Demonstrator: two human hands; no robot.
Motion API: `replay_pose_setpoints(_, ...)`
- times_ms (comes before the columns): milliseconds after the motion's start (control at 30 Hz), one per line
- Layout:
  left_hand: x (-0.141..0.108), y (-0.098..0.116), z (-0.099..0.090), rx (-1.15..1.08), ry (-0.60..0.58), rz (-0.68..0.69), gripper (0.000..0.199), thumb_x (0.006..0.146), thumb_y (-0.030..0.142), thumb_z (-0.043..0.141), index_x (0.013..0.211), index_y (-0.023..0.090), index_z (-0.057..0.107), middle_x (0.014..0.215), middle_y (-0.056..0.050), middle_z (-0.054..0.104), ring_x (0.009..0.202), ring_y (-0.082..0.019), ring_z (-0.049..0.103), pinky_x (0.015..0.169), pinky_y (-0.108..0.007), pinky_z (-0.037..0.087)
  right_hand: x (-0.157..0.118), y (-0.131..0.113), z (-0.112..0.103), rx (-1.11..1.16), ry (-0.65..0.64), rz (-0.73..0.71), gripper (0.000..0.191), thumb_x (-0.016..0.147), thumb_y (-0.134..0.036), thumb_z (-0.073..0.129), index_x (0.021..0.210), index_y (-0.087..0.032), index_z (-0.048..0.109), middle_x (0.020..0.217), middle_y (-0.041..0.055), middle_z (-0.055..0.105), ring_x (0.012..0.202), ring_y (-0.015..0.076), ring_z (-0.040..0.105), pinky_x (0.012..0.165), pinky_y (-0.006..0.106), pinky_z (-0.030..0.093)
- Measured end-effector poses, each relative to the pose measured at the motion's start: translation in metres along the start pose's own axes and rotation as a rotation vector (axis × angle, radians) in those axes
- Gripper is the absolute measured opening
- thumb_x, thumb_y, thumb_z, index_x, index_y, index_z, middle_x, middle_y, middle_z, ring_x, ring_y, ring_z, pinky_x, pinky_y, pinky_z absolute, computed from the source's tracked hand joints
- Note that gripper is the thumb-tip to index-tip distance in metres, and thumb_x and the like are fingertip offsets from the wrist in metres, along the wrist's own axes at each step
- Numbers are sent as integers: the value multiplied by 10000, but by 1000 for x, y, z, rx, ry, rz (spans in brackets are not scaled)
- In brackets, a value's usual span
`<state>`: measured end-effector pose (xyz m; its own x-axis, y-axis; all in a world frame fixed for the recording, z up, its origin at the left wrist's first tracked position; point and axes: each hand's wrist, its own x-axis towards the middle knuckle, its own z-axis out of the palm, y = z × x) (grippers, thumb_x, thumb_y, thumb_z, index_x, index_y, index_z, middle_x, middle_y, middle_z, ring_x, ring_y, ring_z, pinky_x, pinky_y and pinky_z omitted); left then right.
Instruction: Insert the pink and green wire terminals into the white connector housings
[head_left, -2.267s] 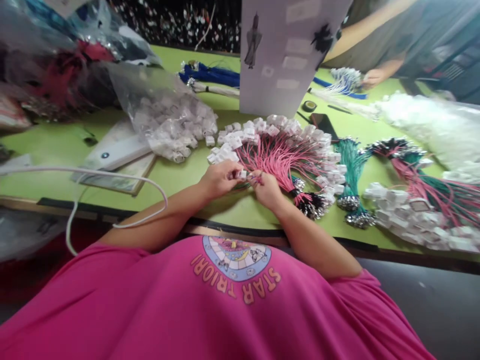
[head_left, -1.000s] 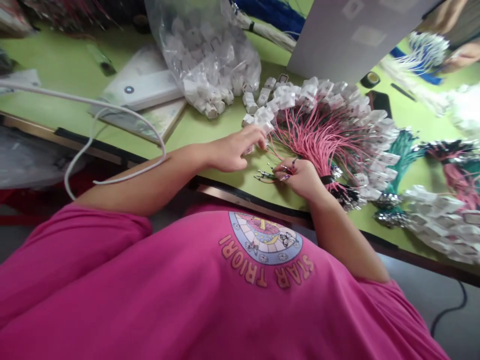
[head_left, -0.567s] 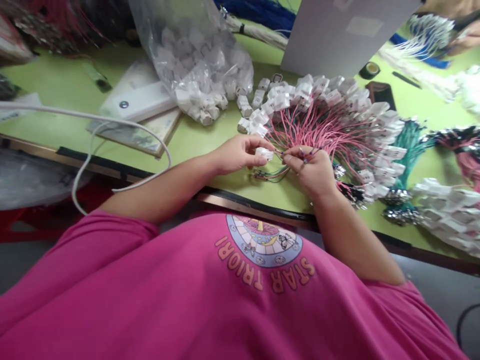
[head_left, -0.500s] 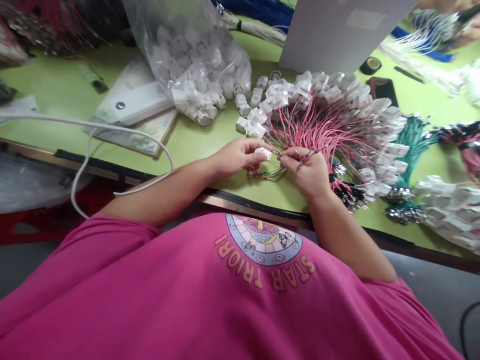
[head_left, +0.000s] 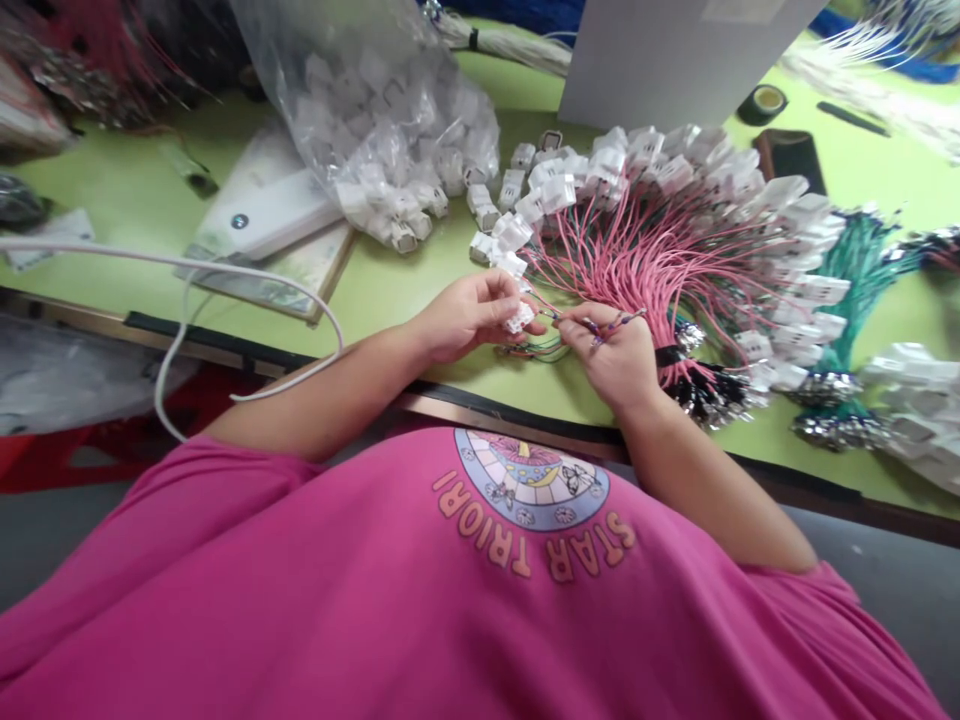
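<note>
My left hand (head_left: 474, 318) pinches a small white connector (head_left: 519, 318) near the table's front edge. Just right of it, my right hand (head_left: 616, 355) is closed on thin dark wires (head_left: 611, 326), one end pointing toward the connector. Green wires (head_left: 544, 349) lie on the table below and between the two hands. Behind the hands spreads a big fan of pink wires (head_left: 637, 250) with white connectors (head_left: 701, 150) on their far ends.
A clear bag of white connectors (head_left: 390, 130) stands at the back, left of a grey panel (head_left: 675, 60). A white cable (head_left: 247, 272) loops over the left forearm. Green wire bundles (head_left: 851, 290) and a tape roll (head_left: 763, 104) are on the right.
The view has shifted slightly. In my left hand the white connector appears turned, with its face of small holes more visible. My right hand still holds the wires beside it.
</note>
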<state>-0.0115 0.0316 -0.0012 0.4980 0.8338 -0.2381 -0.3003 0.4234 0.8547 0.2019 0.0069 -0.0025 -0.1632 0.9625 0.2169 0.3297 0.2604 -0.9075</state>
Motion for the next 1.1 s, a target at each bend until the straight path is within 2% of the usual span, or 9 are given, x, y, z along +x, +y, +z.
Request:
replay_pose_setpoints(167, -1, -2, -2, 102, -35, 2, 572, 621, 434, 922, 1011, 138, 625, 975, -72, 733, 874, -184, 735, 739, -271, 545, 0, 1, -1, 5, -9, 4, 115, 842, -226, 649, 757, -185, 716, 687, 9, 697, 619, 121, 603, 637, 269, 495)
replay_pose_setpoints(267, -1, -2, -2, 188, -32, -27, 540, 707, 570, 832, 951, 128, 643, 789, -40, 707, 653, -111, 656, 604, -228, 476, 0, 2, -1, 3, -16, 5, 105, 838, -222, 655, 761, -185, 716, 693, 13, 703, 623, 126, 613, 636, 273, 501)
replay_pose_setpoints(333, 0, -2, -1, 217, -14, 8, 518, 708, 569, 831, 927, 135, 650, 727, 0, 661, 574, -67, 574, 544, -199, 413, 0, 2, 0, -8, -14, 0, 81, 828, -215, 669, 768, -187, 717, 702, 15, 711, 634, 133, 625, 641, 276, 509)
replay_pose_setpoints(433, 1, -2, -2, 225, -2, 64, 441, 692, 451, 870, 920, 144, 651, 812, -2, 667, 611, -53, 554, 565, -190, 422, -1, 3, 0, -20, -7, -8, 69, 824, -215, 678, 781, -189, 725, 705, 13, 717, 640, 136, 627, 637, 275, 507)
replay_pose_setpoints(567, 1, -3, -3, 182, 14, 24, 393, 722, 344, 845, 956, 160, 588, 952, -22, 674, 724, -97, 651, 657, -237, 524, -1, 3, 0, -20, 4, -7, 92, 833, -224, 661, 789, -193, 735, 697, 4, 711, 628, 127, 606, 625, 269, 492)
replay_pose_setpoints(667, 1, -4, -1, 188, 9, 25, 379, 724, 276, 830, 967, 156, 565, 962, -24, 672, 802, -131, 696, 767, -300, 574, -1, 3, 1, -43, 10, -6, 104, 837, -248, 656, 797, -197, 737, 691, 2, 707, 627, 129, 595, 616, 269, 480)
replay_pose_setpoints(800, 2, -5, 1, 279, 30, 100, 373, 689, 212, 840, 968, 143, 603, 975, -29, 676, 821, -127, 689, 791, -293, 579, -1, 3, 3, -71, 0, -2, 131, 838, -270, 642, 794, -192, 738, 664, 6, 699, 620, 136, 587, 594, 269, 457)
replay_pose_setpoints(967, 4, -12, -4, 309, 0, 128, 425, 624, 249, 899, 941, 142, 638, 937, -34, 690, 784, -126, 681, 753, -285, 574, 0, 2, 3, -97, -26, 33, 153, 850, -272, 612, 767, -185, 707, 669, 8, 692, 625, 134, 577, 626, 277, 437)
replay_pose_setpoints(1100, 7, -21, -7, 430, 6, 291, 370, 611, 271, 901, 882, 146, 683, 974, -48, 705, 826, -139, 673, 765, -295, 552, 0, 1, 2, -143, -99, 52, 146, 822, -231, 591, 702, -180, 657, 650, 8, 656, 621, 129, 546, 621, 275, 402)
